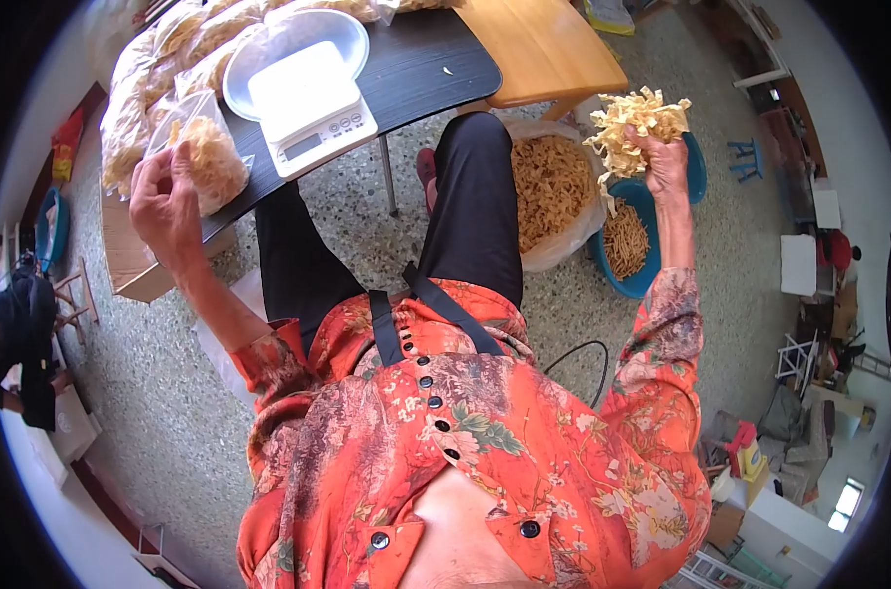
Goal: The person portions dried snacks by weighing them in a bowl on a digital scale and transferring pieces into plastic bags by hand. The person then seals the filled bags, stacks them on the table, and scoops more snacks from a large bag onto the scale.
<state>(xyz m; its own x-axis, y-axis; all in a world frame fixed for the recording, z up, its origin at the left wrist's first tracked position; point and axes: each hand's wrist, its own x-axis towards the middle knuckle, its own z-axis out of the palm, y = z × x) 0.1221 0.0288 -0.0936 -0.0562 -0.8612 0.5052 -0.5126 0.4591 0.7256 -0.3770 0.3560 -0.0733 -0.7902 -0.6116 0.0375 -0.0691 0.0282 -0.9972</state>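
Note:
My left hand (166,201) pinches the edge of a clear plastic bag (213,162), partly filled with pale dried strips, at the table's left corner. In my right hand (664,167) is a bunch of pale, curly dried strips (634,128), held up above the floor at the right. A large plastic-lined container of dried strips (548,191) stands below and left of that hand. Beneath it is a blue basin (648,280) with thin tan sticks in it. A white kitchen scale (313,108) sits on the dark table beside the bag, with a pale bowl (352,34) behind it.
Several filled plastic bags (185,44) line the dark table's (431,64) far left. An orange-brown wooden bench (539,44) adjoins the table. A cardboard box (136,260) stands under the left corner. A small blue stool (746,159) and stacked household things stand at the right.

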